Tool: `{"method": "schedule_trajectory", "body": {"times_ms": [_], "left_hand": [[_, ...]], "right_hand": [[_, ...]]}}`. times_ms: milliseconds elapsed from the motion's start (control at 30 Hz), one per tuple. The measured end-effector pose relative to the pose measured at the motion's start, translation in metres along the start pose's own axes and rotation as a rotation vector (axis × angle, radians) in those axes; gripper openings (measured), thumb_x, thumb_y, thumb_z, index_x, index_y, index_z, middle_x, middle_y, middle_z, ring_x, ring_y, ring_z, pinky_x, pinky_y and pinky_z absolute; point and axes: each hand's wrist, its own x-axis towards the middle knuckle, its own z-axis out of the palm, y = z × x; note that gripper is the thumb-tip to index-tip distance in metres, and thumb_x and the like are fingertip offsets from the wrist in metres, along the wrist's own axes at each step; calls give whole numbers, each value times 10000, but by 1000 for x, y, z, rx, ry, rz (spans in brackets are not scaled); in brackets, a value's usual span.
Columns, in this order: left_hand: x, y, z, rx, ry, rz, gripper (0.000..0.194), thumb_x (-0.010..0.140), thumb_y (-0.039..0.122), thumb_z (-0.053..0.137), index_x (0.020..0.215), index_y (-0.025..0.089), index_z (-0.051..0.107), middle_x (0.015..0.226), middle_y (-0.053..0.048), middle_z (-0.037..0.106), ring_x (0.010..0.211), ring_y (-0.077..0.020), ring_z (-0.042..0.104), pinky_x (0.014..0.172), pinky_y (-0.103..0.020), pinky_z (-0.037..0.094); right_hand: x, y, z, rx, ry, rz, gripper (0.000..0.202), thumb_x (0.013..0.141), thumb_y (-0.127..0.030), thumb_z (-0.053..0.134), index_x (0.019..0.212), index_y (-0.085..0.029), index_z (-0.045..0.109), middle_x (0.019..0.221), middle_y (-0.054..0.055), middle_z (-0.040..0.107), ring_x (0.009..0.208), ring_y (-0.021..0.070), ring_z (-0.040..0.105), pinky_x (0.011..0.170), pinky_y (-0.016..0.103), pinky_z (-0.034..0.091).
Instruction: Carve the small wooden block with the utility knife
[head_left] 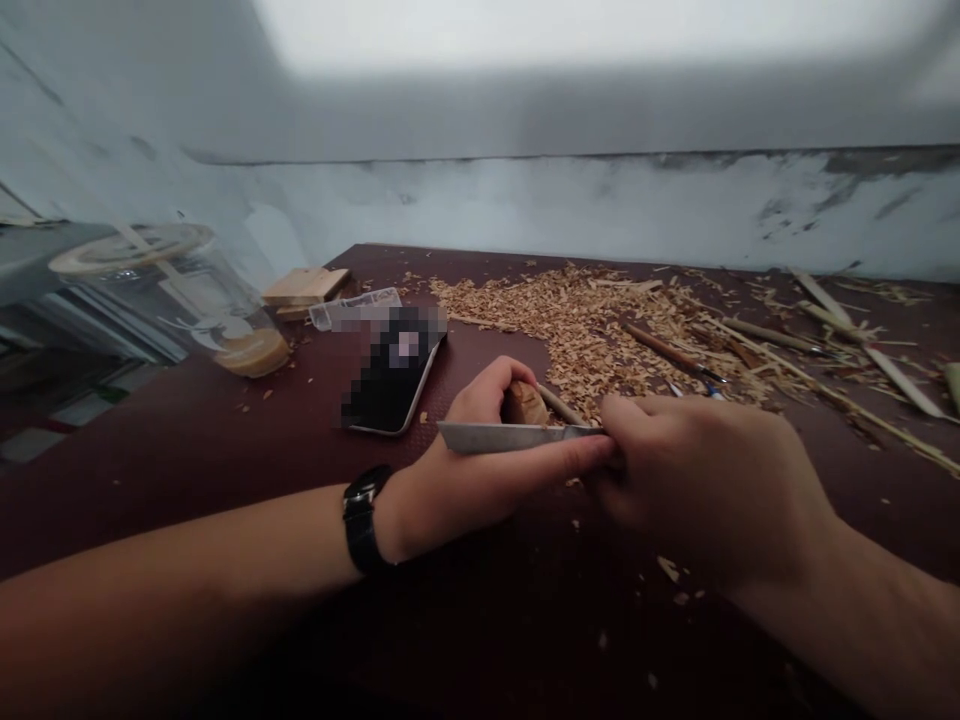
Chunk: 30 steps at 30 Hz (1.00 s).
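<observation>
My left hand (480,460), with a black watch (367,515) at its wrist, is closed round a small carved piece of wood (526,404). Its thumb stretches to the right, its tip touching my right hand. In my right hand (690,470) is a knife (502,437), its flat blade pointing left across the near side of the wood. The knife's handle is hidden inside the fist. A thin wooden stick (562,406) shows behind the blade; whether it belongs to the carved piece I cannot tell.
Wood shavings (592,330) spread over the dark red table (300,450). A phone (397,375), a clear plastic case (356,308), wood blocks (307,287) and a plastic cup (217,310) stand left. A brown-handled carving tool (667,350) and wood strips (900,375) lie right.
</observation>
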Motion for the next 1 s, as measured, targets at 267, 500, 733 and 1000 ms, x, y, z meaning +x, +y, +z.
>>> {"method": "schedule_trajectory", "body": {"times_ms": [267,500,733,1000], "left_hand": [[-1,0,3,-61,35,-37,571,683,443,952,937,222,490,740,83,544,650,-87,460,567,-231,350],[6,2,-7,145,-117,83,480,746,448,900,958,209,542,745,65,507,675,-114,426,568,-261,328],[3,-1,-5,144,-47,91,535,711,474,925,976,215,538,776,50,554,678,-121,471,577,-267,356],[1,-1,4,-28,78,-75,596,646,460,971,912,226,492,727,73,568,646,-100,505,561,-233,390]], "right_hand": [[-3,-3,-4,-47,-55,67,213,865,-282,508,656,-247,526,518,48,594,452,211,582,482,296,151],[11,12,-6,67,-129,-205,173,823,-281,567,663,-228,529,566,22,608,457,175,541,501,293,133],[12,13,0,37,-80,-148,153,776,-292,565,637,-239,531,564,28,633,466,201,569,491,290,135],[1,1,-3,-109,-55,42,239,870,-244,568,633,-217,577,521,73,616,436,218,581,452,272,155]]}}
